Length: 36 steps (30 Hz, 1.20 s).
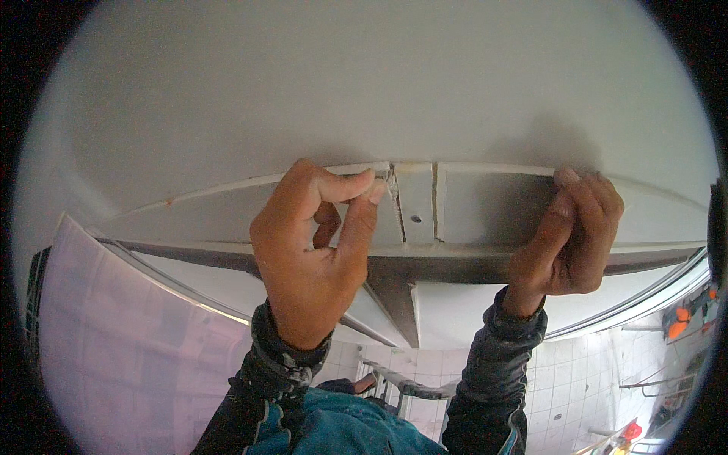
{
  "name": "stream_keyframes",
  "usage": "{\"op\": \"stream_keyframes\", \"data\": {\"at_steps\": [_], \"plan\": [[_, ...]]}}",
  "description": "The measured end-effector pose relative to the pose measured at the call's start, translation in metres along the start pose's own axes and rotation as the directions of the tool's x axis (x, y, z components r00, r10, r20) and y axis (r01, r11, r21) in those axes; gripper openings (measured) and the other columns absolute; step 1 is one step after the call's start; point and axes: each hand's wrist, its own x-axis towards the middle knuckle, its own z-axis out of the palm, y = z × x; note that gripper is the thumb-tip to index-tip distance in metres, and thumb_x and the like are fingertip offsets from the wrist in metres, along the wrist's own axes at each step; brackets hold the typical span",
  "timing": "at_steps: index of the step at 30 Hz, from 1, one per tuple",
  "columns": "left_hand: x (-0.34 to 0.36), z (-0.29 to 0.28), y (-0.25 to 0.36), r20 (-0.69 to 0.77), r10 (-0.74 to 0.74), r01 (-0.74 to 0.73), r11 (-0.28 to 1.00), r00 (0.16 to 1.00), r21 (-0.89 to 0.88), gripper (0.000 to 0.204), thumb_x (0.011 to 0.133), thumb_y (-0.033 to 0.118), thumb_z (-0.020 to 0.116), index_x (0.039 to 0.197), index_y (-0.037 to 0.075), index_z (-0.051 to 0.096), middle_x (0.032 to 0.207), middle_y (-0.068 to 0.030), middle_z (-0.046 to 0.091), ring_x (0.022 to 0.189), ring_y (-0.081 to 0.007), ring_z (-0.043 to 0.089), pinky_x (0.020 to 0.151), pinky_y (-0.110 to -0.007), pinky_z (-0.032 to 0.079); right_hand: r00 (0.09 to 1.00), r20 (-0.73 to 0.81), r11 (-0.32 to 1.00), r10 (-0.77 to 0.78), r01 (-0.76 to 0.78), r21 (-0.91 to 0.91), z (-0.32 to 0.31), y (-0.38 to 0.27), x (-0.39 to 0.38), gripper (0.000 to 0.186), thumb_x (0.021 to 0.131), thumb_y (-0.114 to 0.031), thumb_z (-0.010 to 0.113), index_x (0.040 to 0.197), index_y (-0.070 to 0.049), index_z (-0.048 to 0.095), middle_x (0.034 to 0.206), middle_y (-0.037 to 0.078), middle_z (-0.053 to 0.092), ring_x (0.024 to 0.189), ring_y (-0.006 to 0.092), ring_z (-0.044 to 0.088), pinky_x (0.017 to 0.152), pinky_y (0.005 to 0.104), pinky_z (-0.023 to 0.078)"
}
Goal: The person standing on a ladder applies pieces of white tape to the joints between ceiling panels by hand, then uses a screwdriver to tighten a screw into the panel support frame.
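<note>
A pale strip of panel (478, 205) runs across in front of me below a plain white surface (364, 91). It has two narrow upright gaps near its middle, with a short piece (415, 201) between them that bears a small dark hole or screw. My left hand (315, 243) is closed in a pinch, thumb and forefinger meeting beside the left gap, where the edge looks chipped. Farther right, my right hand (569, 231) is pinched at the panel's raised white upper edge (497, 168). Whatever lies between either hand's fingertips is too small or hidden to make out.
Under the panel runs a dark frame bar (455, 269) with a post going down. A purplish glazed panel (144, 334) stands at left. Below are a stepladder (413, 387) and white floor tiles (565, 379). Orange items (677, 324) lie at far right.
</note>
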Motion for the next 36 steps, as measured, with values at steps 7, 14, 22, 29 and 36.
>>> {"op": "stream_keyframes", "data": {"at_steps": [7,14,22,29,36], "plan": [[-0.008,-0.002,-0.005,0.020,-0.049,0.050,0.999,0.999,-0.018,0.011,0.084,-0.001,0.074,0.090,0.005,0.067,0.070,-0.0014,0.059,0.049,-0.0033,0.043,0.041,-0.020,0.029,0.998,-0.022,0.995,0.057,-0.055,0.083,0.005,0.000,-0.008,0.017,0.091,0.002,0.055,0.097,0.005,0.070,0.094,0.016,0.067,0.092,0.0250,0.063,0.081,0.0344,0.051],[-0.002,-0.006,-0.005,0.039,0.027,-0.029,0.998,0.999,0.055,0.011,0.083,0.000,0.074,0.089,0.005,0.066,0.071,-0.0014,0.059,0.049,-0.0038,0.043,0.042,-0.020,0.030,1.000,-0.022,0.997,0.012,-0.010,0.078,0.008,-0.005,-0.006,0.017,0.090,0.002,0.055,0.097,0.005,0.070,0.096,0.017,0.067,0.091,0.0259,0.063,0.082,0.0350,0.051],[-0.003,-0.010,0.004,0.109,-0.148,0.146,0.989,0.983,0.029,0.011,0.084,0.005,0.077,0.089,0.006,0.067,0.075,0.0003,0.058,0.058,-0.0053,0.046,0.050,-0.022,0.035,0.998,-0.055,0.998,0.041,-0.038,0.056,0.006,0.001,-0.007,0.015,0.093,-0.001,0.058,0.098,0.004,0.071,0.097,0.016,0.068,0.092,0.0256,0.064,0.081,0.0352,0.052],[-0.005,-0.008,-0.004,0.055,-0.008,0.005,0.998,0.998,0.063,0.012,0.082,-0.001,0.074,0.090,0.005,0.067,0.074,-0.0041,0.065,0.050,-0.0036,0.045,0.041,-0.021,0.031,0.997,-0.034,0.993,0.071,-0.067,0.101,0.007,-0.003,-0.009,0.015,0.092,0.001,0.058,0.097,0.004,0.071,0.095,0.015,0.069,0.090,0.0249,0.063,0.082,0.0361,0.052],[-0.003,-0.004,0.010,0.070,-0.103,0.096,0.991,0.992,0.088,0.011,0.083,0.001,0.076,0.089,0.006,0.068,0.074,0.0003,0.059,0.058,-0.0047,0.046,0.049,-0.021,0.035,0.994,-0.065,0.996,0.090,-0.090,0.012,0.007,-0.010,-0.004,0.016,0.092,-0.001,0.057,0.098,0.004,0.071,0.097,0.014,0.069,0.094,0.0268,0.064,0.086,0.0384,0.051]]}}
